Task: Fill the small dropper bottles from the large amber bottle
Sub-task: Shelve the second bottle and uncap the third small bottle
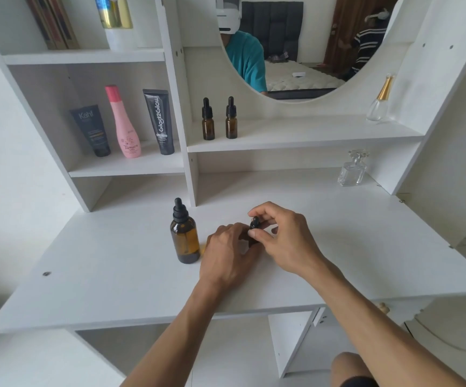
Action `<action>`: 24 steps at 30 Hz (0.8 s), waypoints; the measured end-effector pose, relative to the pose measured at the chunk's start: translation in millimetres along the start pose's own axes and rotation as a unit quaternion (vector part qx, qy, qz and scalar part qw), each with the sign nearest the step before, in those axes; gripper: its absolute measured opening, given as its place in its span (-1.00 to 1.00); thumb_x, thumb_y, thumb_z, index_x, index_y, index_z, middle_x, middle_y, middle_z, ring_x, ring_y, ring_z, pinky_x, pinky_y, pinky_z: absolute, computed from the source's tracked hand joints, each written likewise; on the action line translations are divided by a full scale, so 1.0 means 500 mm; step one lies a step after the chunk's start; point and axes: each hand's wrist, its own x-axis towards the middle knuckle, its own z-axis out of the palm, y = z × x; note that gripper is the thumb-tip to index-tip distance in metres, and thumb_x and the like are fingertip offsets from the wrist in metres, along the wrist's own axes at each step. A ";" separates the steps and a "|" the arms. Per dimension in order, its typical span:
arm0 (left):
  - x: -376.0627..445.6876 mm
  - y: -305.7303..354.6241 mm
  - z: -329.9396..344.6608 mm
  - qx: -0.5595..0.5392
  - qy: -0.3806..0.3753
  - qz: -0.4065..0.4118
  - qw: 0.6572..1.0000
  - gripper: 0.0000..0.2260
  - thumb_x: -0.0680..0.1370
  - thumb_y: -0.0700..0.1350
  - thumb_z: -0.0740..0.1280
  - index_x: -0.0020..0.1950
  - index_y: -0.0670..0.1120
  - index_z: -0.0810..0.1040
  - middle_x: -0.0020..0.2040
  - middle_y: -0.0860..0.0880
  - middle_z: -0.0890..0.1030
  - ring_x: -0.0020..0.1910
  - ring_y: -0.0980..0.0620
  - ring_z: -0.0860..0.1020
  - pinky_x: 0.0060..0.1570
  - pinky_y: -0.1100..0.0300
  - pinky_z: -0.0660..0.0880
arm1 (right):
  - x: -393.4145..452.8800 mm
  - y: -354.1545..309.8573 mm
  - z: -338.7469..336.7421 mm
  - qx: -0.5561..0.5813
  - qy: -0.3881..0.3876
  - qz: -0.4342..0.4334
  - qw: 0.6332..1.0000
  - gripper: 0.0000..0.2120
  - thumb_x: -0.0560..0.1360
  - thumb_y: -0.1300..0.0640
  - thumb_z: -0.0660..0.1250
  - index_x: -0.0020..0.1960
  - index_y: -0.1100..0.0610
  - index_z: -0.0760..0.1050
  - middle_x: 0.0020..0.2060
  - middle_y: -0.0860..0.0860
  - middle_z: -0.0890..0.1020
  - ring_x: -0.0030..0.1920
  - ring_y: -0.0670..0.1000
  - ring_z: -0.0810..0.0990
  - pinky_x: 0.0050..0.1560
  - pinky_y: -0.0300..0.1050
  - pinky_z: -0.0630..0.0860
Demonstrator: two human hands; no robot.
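The large amber bottle [185,239] stands upright on the white desk [114,275], its black dropper cap on. Just to its right, my left hand [226,255] wraps around a small dropper bottle [252,238] whose body is mostly hidden by my fingers. The fingertips of my right hand [284,241] pinch that bottle's black dropper cap [255,223] from above. Two more small amber dropper bottles [208,121] [231,120] stand capped side by side on the shelf under the mirror.
On the left shelf stand a dark Kahf tube [92,129], a pink bottle [124,124] and a black Glad2Glow tube [159,121]. A clear glass perfume bottle [353,170] sits at the desk's back right; a gold-capped one [379,101] is on the mirror shelf.
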 end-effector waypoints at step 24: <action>0.005 0.001 0.004 0.010 0.001 -0.008 1.000 -0.78 0.49 0.12 0.34 0.01 0.02 0.62 -0.07 0.04 0.67 -0.04 -0.04 0.54 -0.06 -0.03 0.52 | 0.035 -0.012 -0.039 -0.035 -0.088 0.002 0.995 -0.71 0.48 0.21 0.45 0.17 0.01 0.58 -0.05 -0.10 0.67 -0.03 -0.14 0.61 -0.16 -0.42 0.40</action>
